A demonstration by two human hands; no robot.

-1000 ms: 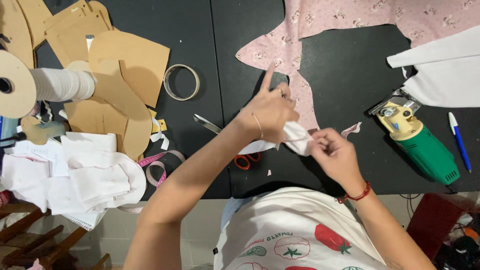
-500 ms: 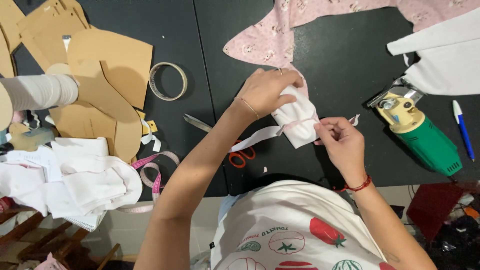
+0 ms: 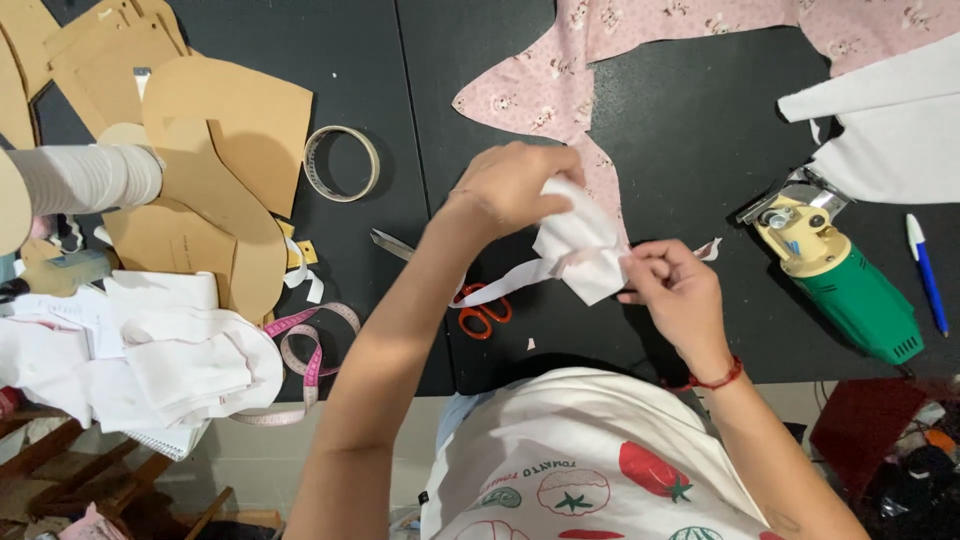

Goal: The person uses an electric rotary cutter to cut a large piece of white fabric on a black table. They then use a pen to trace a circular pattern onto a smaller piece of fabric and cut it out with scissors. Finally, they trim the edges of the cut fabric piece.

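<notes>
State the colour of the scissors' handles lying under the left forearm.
Orange-red handles on the scissors, clearest in the head view.

Brown card patterns (image 3: 225,150), tape ring (image 3: 341,163), pink measuring tape (image 3: 310,350), green electric cutter (image 3: 835,275), blue pen (image 3: 926,270)

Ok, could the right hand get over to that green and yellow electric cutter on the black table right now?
Probably yes, but not freely. The green and yellow electric cutter lies just beside the right hand, with bare black table between. That hand's grip is pinching the white fabric piece, so it would have to let go first.
</notes>
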